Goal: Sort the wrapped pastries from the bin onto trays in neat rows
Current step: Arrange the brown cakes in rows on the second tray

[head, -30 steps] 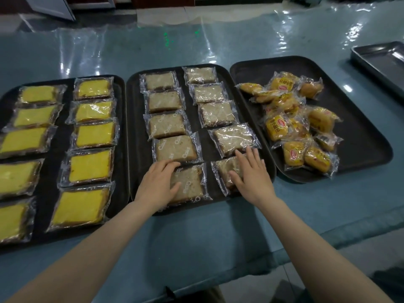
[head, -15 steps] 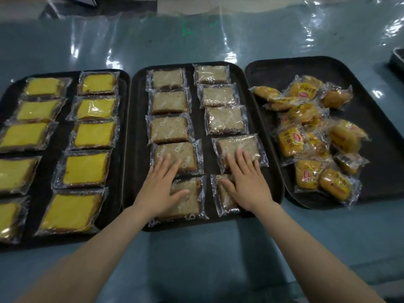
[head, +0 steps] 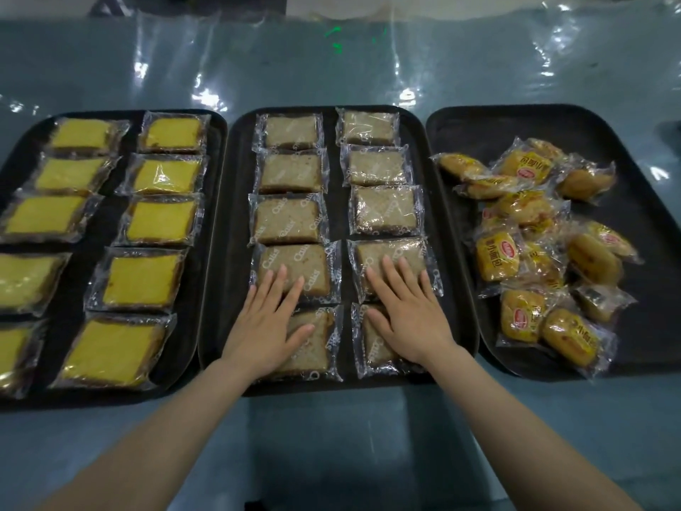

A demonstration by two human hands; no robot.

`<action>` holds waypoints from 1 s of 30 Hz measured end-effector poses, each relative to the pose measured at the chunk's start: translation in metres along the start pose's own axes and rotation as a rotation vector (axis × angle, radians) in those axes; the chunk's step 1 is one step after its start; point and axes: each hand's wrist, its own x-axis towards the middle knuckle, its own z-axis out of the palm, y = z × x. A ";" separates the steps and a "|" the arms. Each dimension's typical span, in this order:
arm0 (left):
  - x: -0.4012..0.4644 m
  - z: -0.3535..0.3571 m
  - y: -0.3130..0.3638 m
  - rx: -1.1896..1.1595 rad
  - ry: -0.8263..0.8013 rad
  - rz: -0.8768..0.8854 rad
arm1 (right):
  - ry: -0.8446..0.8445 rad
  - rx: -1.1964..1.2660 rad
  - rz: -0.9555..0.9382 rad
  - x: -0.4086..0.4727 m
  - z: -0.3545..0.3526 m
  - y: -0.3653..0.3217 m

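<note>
Three black trays lie side by side. The middle tray (head: 236, 223) holds brown wrapped cake slices (head: 287, 220) in two rows. My left hand (head: 267, 322) lies flat, fingers spread, on the two nearest slices of the left row. My right hand (head: 403, 313) lies flat on the two nearest slices of the right row (head: 372, 350). Neither hand grips anything. The left tray (head: 212, 186) carries yellow wrapped cake slices (head: 160, 221) in two rows. On the right tray (head: 626, 142) a loose heap of wrapped golden buns (head: 497, 256) lies unsorted.
The trays rest on a glossy teal table covered in clear plastic film (head: 331, 64). Bare table (head: 350, 448) runs in front of the trays, between my forearms. The table's far edge shows at the top of the view.
Both hands slid forward, away from me, from the nearest slices onto the second-nearest ones. The camera tilted, so the metal tray at the far right left the view.
</note>
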 end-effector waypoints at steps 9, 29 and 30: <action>-0.005 0.000 0.000 0.037 0.038 -0.029 | 0.033 -0.011 0.075 -0.003 0.002 0.000; 0.032 -0.028 0.015 -0.076 0.141 -0.016 | 0.110 0.044 0.013 0.014 -0.016 0.008; 0.038 -0.030 0.015 -0.084 0.139 -0.022 | 0.115 0.051 0.023 0.022 -0.019 0.011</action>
